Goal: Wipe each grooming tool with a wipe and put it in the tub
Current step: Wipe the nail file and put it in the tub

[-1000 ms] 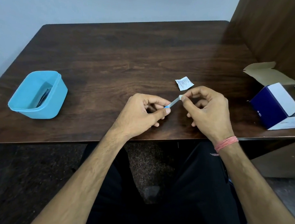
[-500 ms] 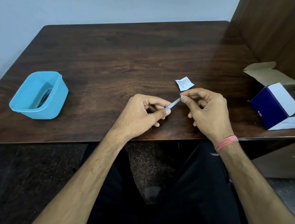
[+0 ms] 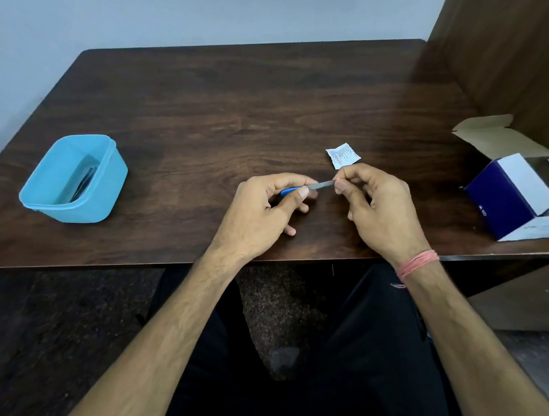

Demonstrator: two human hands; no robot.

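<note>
Hands meet above the desk's point(image 3: 208, 110) near edge: left hand point(image 3: 259, 213) grips the blue-handled grooming tool point(image 3: 314, 186), right hand point(image 3: 378, 209) pinches its metal tip; any wipe there is hidden. Blue tub point(image 3: 103, 191) sits well apart, left, with dark items inside.

Both forearms bare, no sleeves visible. Right wrist: pink-orange thread band point(image 3: 417, 264), several loops. Legs: black trousers point(image 3: 334, 393), small reddish logo at 2 o'clock on right thigh
</note>
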